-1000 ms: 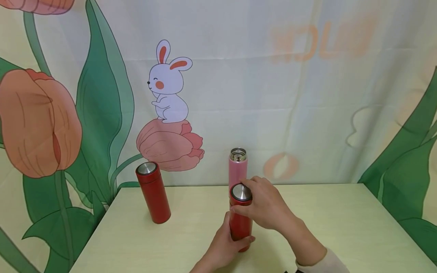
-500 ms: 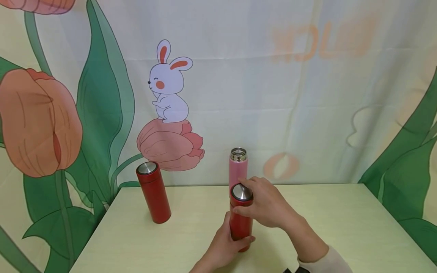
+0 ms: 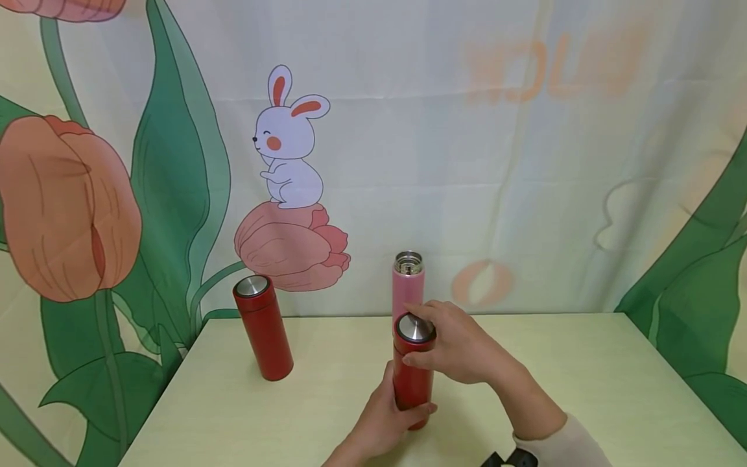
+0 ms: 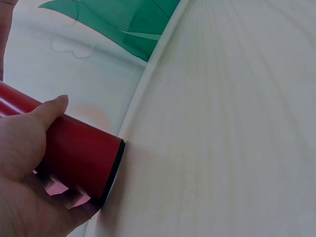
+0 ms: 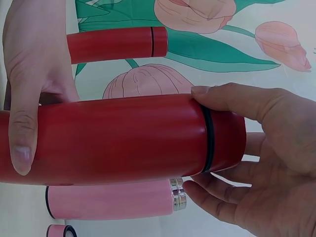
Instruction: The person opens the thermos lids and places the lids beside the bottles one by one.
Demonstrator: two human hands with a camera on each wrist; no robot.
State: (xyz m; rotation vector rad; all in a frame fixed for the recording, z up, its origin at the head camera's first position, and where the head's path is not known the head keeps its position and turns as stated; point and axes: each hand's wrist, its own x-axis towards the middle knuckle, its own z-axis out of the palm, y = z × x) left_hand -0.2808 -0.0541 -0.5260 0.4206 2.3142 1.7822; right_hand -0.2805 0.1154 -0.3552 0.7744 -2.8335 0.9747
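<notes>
A red thermos (image 3: 414, 383) with a steel-topped lid (image 3: 415, 328) stands upright near the middle of the table. Low on its body, my left hand (image 3: 380, 418) grips it, thumb on one side and fingers around the other. My right hand (image 3: 461, 344) holds the lid between thumb and fingers; in the right wrist view a black ring (image 5: 209, 140) marks the seam under the lid. Right behind is a pink thermos (image 3: 407, 290) without a lid, its steel mouth bare and its lower part hidden. The left wrist view shows the red thermos's black base on the tabletop.
Another red thermos (image 3: 265, 337), lid on, stands to the left. A small pink lid-like piece (image 5: 57, 230) lies by the pink thermos, partly cut off in the right wrist view. Behind the pale table (image 3: 525, 363) hangs a printed curtain (image 3: 397, 149).
My right hand has turned slightly around the lid, its wrist and sleeve shifting a little to the right. My left hand keeps its hold, and the other thermoses stay put.
</notes>
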